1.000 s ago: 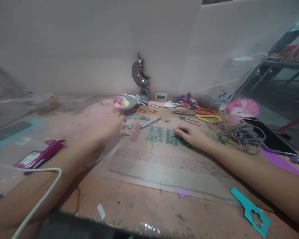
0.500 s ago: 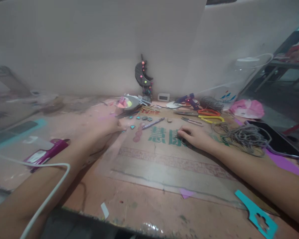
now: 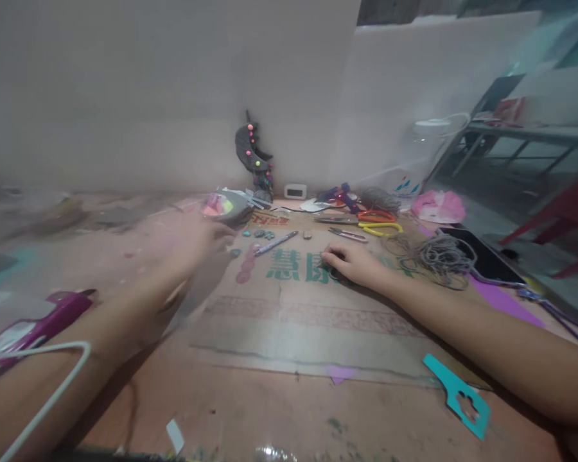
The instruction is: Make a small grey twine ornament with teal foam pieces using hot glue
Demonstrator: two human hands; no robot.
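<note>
My left hand (image 3: pixel 200 240) reaches forward over the cardboard sheet (image 3: pixel 318 308), smeared by motion, close to a small teal cut-out (image 3: pixel 235 253) and below a grey bowl of bright foam bits (image 3: pixel 224 206). I cannot make out its fingers. My right hand (image 3: pixel 354 263) rests on the cardboard near the green printed characters, its fingers curled down over a small dark piece that is mostly hidden. A purple pen (image 3: pixel 275 243) and a few small grey and teal cut-outs (image 3: pixel 262 234) lie between the two hands.
Orange and yellow scissors (image 3: pixel 378 221), a purple glue gun (image 3: pixel 341 194), a coil of grey cord (image 3: pixel 433 253), a black tablet (image 3: pixel 481 260) and a pink bag (image 3: pixel 438 206) lie to the right. A magenta device (image 3: pixel 38 321) with white cable lies left. A teal foam offcut (image 3: pixel 457 394) is near right.
The view has swung a little to the right. My left hand has moved up toward the grey bowl. My right hand stays pressed on the cardboard in the same place.
</note>
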